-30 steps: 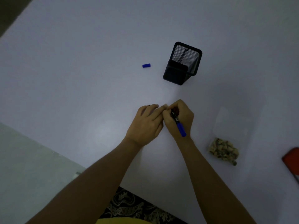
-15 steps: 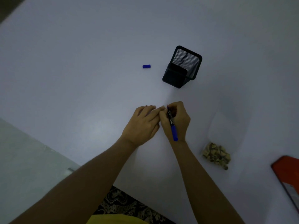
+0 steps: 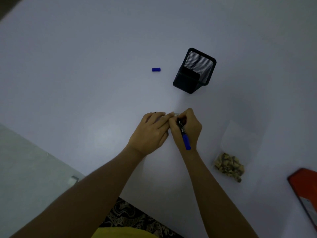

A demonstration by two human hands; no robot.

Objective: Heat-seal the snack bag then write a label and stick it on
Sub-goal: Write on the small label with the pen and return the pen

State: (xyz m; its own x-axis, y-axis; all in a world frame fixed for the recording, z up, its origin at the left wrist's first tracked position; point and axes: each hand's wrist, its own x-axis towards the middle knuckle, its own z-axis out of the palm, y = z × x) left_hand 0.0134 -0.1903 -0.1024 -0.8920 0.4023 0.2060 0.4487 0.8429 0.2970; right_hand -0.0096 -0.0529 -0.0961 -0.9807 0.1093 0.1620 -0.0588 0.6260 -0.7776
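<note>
My right hand (image 3: 186,129) grips the pen (image 3: 183,133) at frame centre, tip hidden. Left hand (image 3: 151,133) fingers flat, covering the label. Snack bag (image 3: 235,152) lower right, its clear top faint.

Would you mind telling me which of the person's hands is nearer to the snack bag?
Right. The right hand, gripping the blue marker, lies just left of the snack bag in the picture; the left hand rests beyond it, farther away.

Head cam, steep down, near table (image 3: 85,48).
</note>
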